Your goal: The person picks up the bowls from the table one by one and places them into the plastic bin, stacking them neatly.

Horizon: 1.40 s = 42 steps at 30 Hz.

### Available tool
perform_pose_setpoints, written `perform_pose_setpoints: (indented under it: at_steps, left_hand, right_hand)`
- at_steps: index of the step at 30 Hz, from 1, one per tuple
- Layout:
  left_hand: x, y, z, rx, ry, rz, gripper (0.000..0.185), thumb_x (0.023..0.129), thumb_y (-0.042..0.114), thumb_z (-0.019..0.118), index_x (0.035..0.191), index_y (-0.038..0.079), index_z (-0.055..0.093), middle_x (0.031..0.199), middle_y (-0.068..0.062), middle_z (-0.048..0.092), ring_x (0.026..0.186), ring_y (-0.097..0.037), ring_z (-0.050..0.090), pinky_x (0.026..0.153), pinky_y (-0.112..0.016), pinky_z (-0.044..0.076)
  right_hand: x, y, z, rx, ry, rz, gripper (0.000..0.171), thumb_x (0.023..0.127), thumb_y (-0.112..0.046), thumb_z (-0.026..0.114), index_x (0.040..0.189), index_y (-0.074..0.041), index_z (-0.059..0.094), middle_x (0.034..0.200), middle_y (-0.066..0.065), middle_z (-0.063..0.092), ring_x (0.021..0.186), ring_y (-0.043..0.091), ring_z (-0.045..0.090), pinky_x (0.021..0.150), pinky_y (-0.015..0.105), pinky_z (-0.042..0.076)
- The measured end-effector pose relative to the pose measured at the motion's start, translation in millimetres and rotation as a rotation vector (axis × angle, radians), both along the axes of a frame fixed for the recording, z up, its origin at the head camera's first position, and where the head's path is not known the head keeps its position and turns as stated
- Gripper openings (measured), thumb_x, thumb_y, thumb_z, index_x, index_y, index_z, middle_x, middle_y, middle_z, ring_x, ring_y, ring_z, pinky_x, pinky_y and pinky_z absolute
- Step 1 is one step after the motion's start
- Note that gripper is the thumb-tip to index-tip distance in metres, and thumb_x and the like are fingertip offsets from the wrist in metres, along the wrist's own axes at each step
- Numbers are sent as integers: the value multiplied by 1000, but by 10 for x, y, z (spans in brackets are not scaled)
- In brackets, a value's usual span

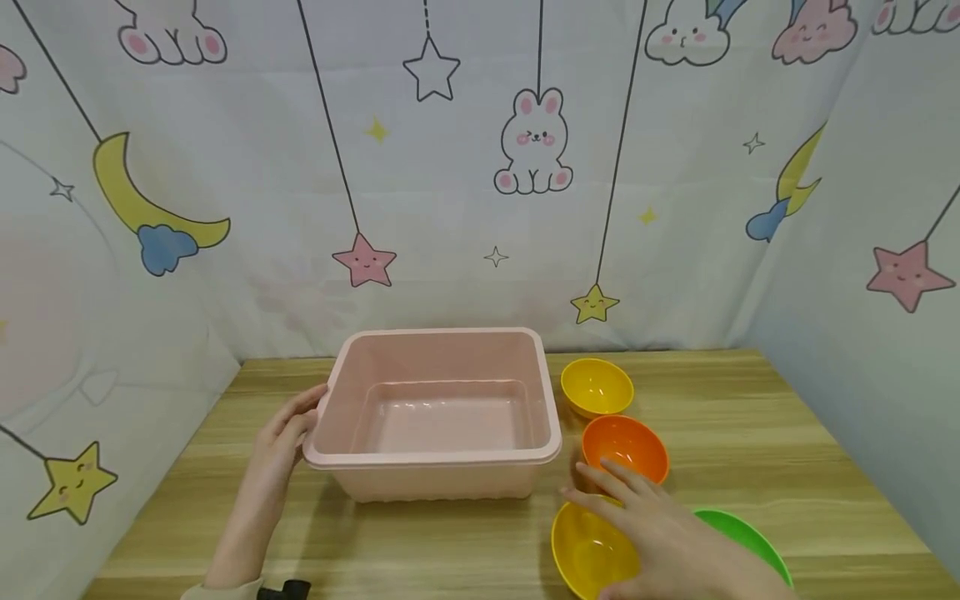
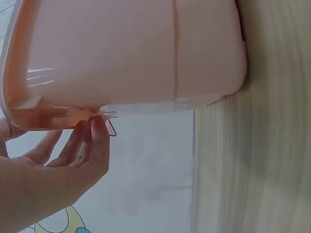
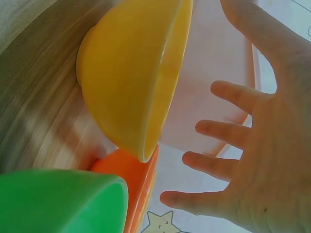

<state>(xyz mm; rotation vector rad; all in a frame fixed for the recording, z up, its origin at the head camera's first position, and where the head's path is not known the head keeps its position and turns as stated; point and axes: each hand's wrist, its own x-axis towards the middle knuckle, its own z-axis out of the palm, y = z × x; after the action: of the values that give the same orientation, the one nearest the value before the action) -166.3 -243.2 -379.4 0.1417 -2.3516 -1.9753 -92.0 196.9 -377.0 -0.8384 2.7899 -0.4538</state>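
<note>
Right hand (image 1: 663, 525), fingers spread, hovers over the nearer yellow bowl (image 1: 587, 552), likely light, stiff, slick, best pinched at its rim; left hand (image 1: 277, 440) grips the pink tub (image 1: 442, 483).

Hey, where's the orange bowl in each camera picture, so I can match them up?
Head: right of centre, the orange bowl sits right of the pink tub, partly hidden by the right hand.
Left wrist: not in it.
Right wrist: low, left of centre, partly behind the green bowl.
Shared landmark: the pink tub, in all three.
</note>
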Motion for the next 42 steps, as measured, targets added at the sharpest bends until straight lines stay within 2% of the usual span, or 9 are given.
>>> perform_pose_setpoints:
  at_steps: [2,5,15,19,23,26,31,37,42]
  left_hand:
    - [-12,-13,-13,59,-5,-7,47,101,30,44,145,13,43,121,24,53,110,7,48,86,-16,43]
    - [-23,-34,-31,87,-1,-26,46,101,29,45,144,13,43,118,26,54,109,7,49,86,-17,43]
    - [-42,-132,-54,170,-17,-133,46,101,32,45,144,16,44,125,24,51,114,5,48,88,-20,44]
    - [-70,-164,-57,253,-25,-175,42,101,27,44,142,19,47,126,24,52,113,5,50,88,-22,46]
    - [-83,-190,-76,338,1,-220,36,102,19,43,135,23,54,124,24,56,111,4,53,87,-21,47]
    - [-71,-209,-92,378,20,-252,36,102,16,42,135,22,54,125,23,57,112,4,55,87,-22,48]
    - [-46,-232,-100,402,29,-287,41,102,15,42,142,18,47,129,22,56,111,3,55,83,-22,49]
    - [-37,-250,-103,453,26,-297,38,102,13,42,137,21,54,128,20,57,107,1,57,79,-21,50]
    - [-71,-254,-111,460,26,-312,39,101,10,41,134,23,56,126,20,58,109,1,57,82,-22,50]
  right_hand:
    - [-4,0,-3,1,-14,2,93,69,-80,58,148,-44,26,161,-11,18,146,34,20,103,66,33]
    - [-8,-8,-9,5,-30,-4,94,67,-83,55,148,-43,27,161,-10,18,146,34,20,102,67,34]
    - [-7,-40,-26,17,-78,-35,91,64,-87,52,144,-52,26,160,-10,18,145,35,22,96,69,37]
    - [-7,-46,-40,34,-66,-33,91,63,-88,52,143,-53,26,160,-10,19,144,31,26,96,66,39]
    - [-6,-43,-43,45,-40,-16,91,64,-88,51,144,-53,25,160,-7,21,143,30,29,97,65,40]
    - [-1,-46,-36,50,-49,-13,91,63,-88,51,143,-53,26,160,-6,23,143,31,29,97,66,39]
    - [2,-57,-17,58,-87,-21,89,63,-89,51,142,-53,30,158,-5,28,141,32,31,95,67,39]
    - [-3,-61,-43,77,-74,10,88,63,-89,51,141,-51,32,153,-4,36,135,29,39,93,63,43]
    - [-3,-62,-57,73,-80,26,88,64,-88,52,141,-51,32,153,-3,36,130,27,43,88,60,47]
